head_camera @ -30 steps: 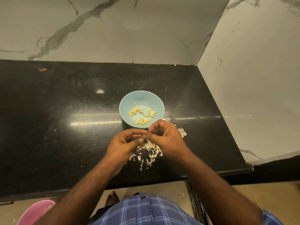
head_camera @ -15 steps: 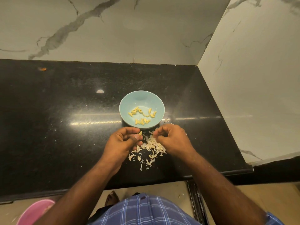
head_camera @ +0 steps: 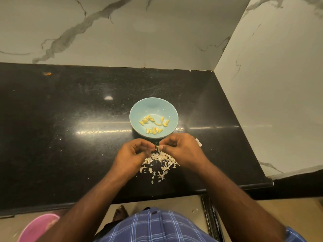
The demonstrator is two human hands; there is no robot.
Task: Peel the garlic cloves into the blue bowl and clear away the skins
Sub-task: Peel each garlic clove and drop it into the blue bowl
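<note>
- Blue bowl (head_camera: 153, 106) sits on the black bench (head_camera: 70, 137), just beyond both hands. It holds about a dozen yellowish peeled garlic cloves (head_camera: 153, 124), loose on its floor, grouped toward the near side.
- Pink basin (head_camera: 35, 227) on the floor at lower left, only partly in view; contents cannot be told.
- Pile of garlic skins (head_camera: 160, 163) lies on the bench under and between the hands, trailing toward the bench's near edge. A few stray flakes sit right of the bowl and beside the right wrist.
- Left hand (head_camera: 132, 154): fingers curled inward, tips meeting those of the right hand; what it grips is hidden.
- Right hand (head_camera: 181, 151): thumb and forefinger pinch a pale clove or skin piece (head_camera: 158, 146) at the point where the hands meet, just short of the bowl's near rim.
- Edges: marble wall behind; a second marble wall closes the bench's right side. Bench's front edge runs near the forearms. Wide bare bench lies to the left of the bowl; less on the right.
- Small orange scrap (head_camera: 47, 73) at far left near the back wall.
- Against 0.5 s ago: the hands were apart, the left showing a yellow clove at its fingertips; now they are joined again over the pile. Bowl contents and position look unchanged.
</note>
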